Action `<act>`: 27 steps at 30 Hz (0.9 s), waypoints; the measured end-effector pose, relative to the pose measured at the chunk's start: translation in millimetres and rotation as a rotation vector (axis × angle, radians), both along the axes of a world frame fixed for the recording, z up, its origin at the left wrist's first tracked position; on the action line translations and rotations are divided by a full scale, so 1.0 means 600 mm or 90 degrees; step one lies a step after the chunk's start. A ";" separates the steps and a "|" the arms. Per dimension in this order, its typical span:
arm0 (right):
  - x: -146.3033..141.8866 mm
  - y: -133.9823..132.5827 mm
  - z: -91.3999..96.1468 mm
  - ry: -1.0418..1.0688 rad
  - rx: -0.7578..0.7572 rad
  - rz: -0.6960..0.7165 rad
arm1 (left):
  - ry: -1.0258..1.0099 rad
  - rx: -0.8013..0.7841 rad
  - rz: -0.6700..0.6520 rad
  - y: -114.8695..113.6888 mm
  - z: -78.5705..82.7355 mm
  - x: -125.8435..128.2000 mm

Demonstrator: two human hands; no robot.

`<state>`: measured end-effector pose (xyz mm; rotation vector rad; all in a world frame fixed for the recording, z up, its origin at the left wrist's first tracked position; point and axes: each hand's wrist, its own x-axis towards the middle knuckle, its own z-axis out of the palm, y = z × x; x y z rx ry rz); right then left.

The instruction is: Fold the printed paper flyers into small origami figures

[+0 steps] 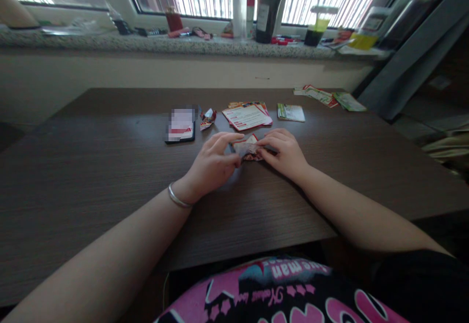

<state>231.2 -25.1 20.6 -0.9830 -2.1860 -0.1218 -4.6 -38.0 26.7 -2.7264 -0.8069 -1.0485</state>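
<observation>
A small crumpled, partly folded printed paper [249, 148] lies low over the table between my two hands. It shows white and red, with a darker red patterned edge toward me. My left hand [218, 159] has its index finger along the far left edge of the paper and its thumb at the near left corner. From the other side, my right hand [284, 153] pinches the right part between thumb and fingers. The fingertips hide some of the paper's edges. Just beyond lies a stack of printed cards [247, 116], and a crumpled red-and-white paper piece [208, 118] sits to its left.
A phone-like dark flat object [180, 137], its top blurred, lies left on the brown table [110, 176]. Green-white cards [290, 112] and colourful paper strips [320, 96] lie at the right. Bottles [269, 12] and small items crowd the stone windowsill [146, 44] behind.
</observation>
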 end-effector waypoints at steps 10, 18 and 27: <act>0.000 -0.002 0.001 -0.017 -0.055 0.107 | -0.180 -0.150 -0.014 -0.002 0.000 -0.003; 0.006 0.003 -0.014 -0.079 -0.110 0.150 | 0.012 -0.191 0.085 0.010 -0.009 -0.004; 0.006 0.001 -0.004 -0.124 -0.150 0.129 | 0.169 -0.211 0.031 0.013 -0.007 -0.008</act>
